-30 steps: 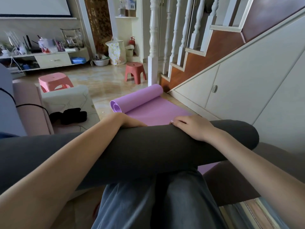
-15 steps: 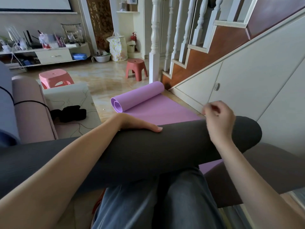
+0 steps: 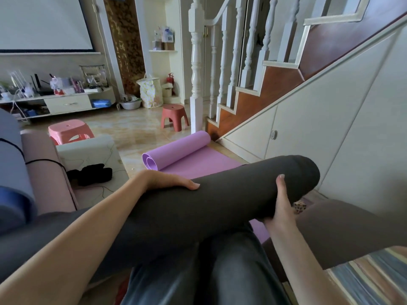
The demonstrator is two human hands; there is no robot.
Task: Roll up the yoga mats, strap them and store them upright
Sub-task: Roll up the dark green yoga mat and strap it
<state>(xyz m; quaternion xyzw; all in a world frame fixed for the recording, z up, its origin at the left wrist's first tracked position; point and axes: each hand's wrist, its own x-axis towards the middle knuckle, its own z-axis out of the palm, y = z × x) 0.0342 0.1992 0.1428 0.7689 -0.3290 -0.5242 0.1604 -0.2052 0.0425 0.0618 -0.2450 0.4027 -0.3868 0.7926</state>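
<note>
— Lying across the person's lap in the head view is a rolled dark grey mat (image 3: 220,201), its right end raised. Who holds it?

— Both hands. The left hand (image 3: 169,180) rests on top with fingers flat. The right hand (image 3: 280,205) cups it from below near the right end, thumb up against the side.

— And other mats?

— A purple mat (image 3: 187,155), half rolled, lies on the floor (image 3: 132,130) beyond, beside the staircase (image 3: 264,95). A pink rolled mat (image 3: 44,170) with a black strap (image 3: 41,160) stands at left.

Glossy tiled floor (image 3: 132,130), white-balustered staircase (image 3: 242,89), 2 plastic stools (image 3: 174,116), low cabinet (image 3: 68,104).
</note>
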